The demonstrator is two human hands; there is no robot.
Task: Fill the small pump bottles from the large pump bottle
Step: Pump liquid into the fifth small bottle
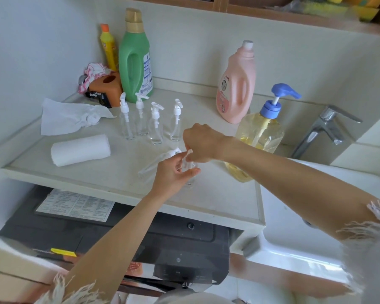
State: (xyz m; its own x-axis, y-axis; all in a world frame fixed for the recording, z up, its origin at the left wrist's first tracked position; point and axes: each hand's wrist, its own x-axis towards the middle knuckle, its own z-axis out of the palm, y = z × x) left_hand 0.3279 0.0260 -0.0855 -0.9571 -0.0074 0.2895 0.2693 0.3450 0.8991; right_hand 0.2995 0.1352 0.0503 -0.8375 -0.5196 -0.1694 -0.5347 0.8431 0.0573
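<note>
At the counter's front edge: both hands meet over one small clear bottle (190, 172).
Left hand (173, 172): fingers curled loosely round the bottle's body, thumb stretched toward the right hand.
Right hand (201, 143): knuckles up, fingers bent and pinching the bottle's white pump top (188, 155).
Loose pump (160, 160): white head with a clear dip tube, lying flat on the counter (217, 194) just left of the left hand's fingers.
Small pump bottles (150, 120): four, clear, white pumps fitted, upright in a loose row just beyond both hands; they look empty.
Large pump bottle (261, 132): clear with yellow liquid and a blue pump, upright just behind the right wrist, partly hidden by the forearm.
Pink jug (237, 86): beyond the large pump bottle, by the wall.
Green jug (135, 60): beyond the small bottles, at the wall.
Yellow bottle (108, 47): left of the green jug.
Paper roll (80, 150): on its side, well left of the left hand.
Crumpled tissue (72, 116): behind the roll.
Tap (325, 130): right of the right forearm, above a white sink (316, 227).
</note>
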